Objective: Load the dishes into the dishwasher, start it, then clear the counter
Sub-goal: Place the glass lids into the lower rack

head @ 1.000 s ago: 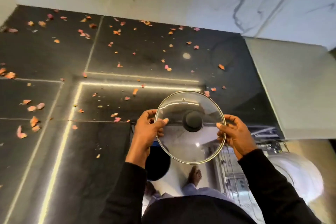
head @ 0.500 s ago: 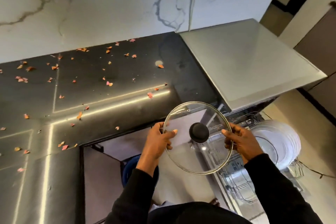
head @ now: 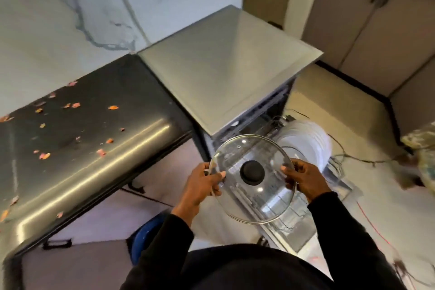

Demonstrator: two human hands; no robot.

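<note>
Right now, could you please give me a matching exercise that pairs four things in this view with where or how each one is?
Things:
1. glass lid
2. white plates
3. petals
4. dishwasher

Places or states:
A. scattered on the black counter
B. open, with its rack pulled out
C. gripped at the rim by the left hand and the right hand
D. standing on edge in the rack

Pairs: 1-C; 2-D; 3-A; 4-B.
</note>
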